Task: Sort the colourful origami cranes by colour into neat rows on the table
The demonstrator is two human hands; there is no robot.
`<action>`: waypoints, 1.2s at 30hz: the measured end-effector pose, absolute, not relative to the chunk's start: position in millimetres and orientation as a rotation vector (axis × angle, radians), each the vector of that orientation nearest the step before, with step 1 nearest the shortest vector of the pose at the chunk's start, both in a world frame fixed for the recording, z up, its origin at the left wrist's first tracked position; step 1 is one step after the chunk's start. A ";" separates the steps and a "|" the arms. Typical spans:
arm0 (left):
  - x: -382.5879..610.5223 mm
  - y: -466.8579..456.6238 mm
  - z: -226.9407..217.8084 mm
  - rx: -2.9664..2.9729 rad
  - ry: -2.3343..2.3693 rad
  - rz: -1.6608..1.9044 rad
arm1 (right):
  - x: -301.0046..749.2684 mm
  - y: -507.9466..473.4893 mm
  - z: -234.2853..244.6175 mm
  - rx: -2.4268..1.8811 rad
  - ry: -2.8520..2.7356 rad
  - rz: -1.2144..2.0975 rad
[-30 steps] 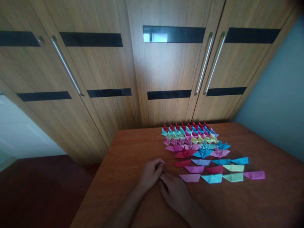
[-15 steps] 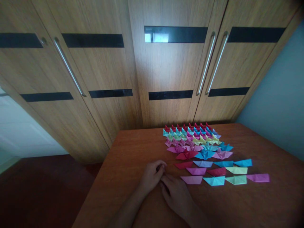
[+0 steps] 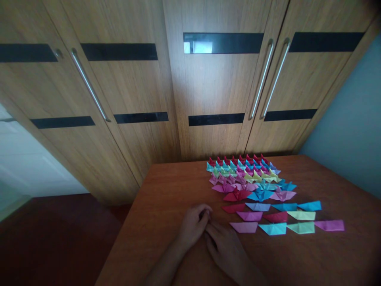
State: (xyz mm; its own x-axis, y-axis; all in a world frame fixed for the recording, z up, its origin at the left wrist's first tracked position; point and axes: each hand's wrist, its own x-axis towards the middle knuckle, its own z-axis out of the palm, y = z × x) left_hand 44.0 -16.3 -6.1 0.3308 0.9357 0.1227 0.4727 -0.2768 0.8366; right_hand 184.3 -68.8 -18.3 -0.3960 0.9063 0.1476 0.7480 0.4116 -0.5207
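My left hand [image 3: 194,223] rests low over the table with its fingers curled in and the thumb bent against them. Against its fingertips lie those of my right hand [image 3: 225,247], also curled, palm down. Whatever may be between the fingers is hidden. Just right of my hands lie flat folded paper pieces in three rows, among them a pink one [image 3: 244,227], a turquoise one [image 3: 273,228] and a red one [image 3: 233,208]. Behind these stand several rows of folded paper figures with pointed tips and wings, such as a red figure [image 3: 237,194] and a blue figure [image 3: 260,194].
The brown wooden table [image 3: 166,186] reaches back to a wooden wardrobe [image 3: 214,83] with black strips and long metal handles [image 3: 91,85]. A blue-grey wall [image 3: 345,123] borders the right side. Dark red floor [image 3: 65,238] shows at the left.
The whole view has shifted slightly, so everything appears a little further right. My hands stay together in nearly the same pose; the paper pieces keep their arrangement.
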 end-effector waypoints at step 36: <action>55.1 -27.3 -0.3 2.180 1.265 0.870 | 342.0 -73.7 -48.7 -1.571 -2.314 -0.108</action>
